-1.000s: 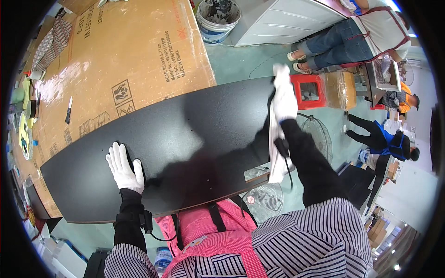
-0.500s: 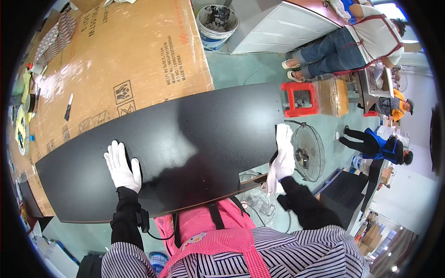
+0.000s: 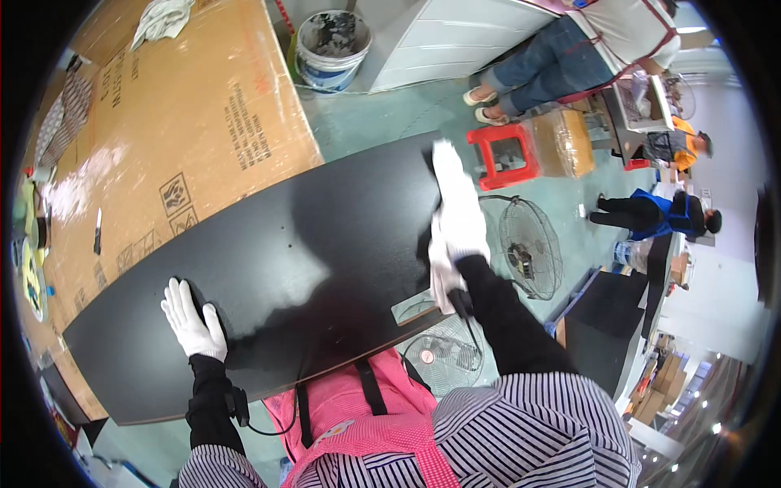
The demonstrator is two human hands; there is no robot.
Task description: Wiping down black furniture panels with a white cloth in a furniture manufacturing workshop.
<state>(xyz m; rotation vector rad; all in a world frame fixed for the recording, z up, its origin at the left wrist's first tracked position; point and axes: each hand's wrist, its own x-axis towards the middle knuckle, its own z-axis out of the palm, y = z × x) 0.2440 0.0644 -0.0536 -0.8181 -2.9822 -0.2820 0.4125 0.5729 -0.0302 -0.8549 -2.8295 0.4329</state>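
Observation:
A large black board with a curved far edge, a few small holes and a cut-out at its front right lies across in front of me, partly over a cardboard-covered table. Flat on its left part rests my left hand, white-gloved, fingers stretched and a little apart. My right hand, also gloved, is at the board's right end, fingers pointing to the far corner. A pale cloth hangs from under its palm, bunched against the edge. The right fingers' undersides are hidden.
On the cardboard lie a small knife and a white rag. Beyond stands a stained bucket. Right of the board are a red stool and a floor fan; another fan stands below. Several people work farther off.
My right hand has slid with the cloth toward the far corner along the board's right end. The left hand stays flat on the board. The whole view has shifted slightly.

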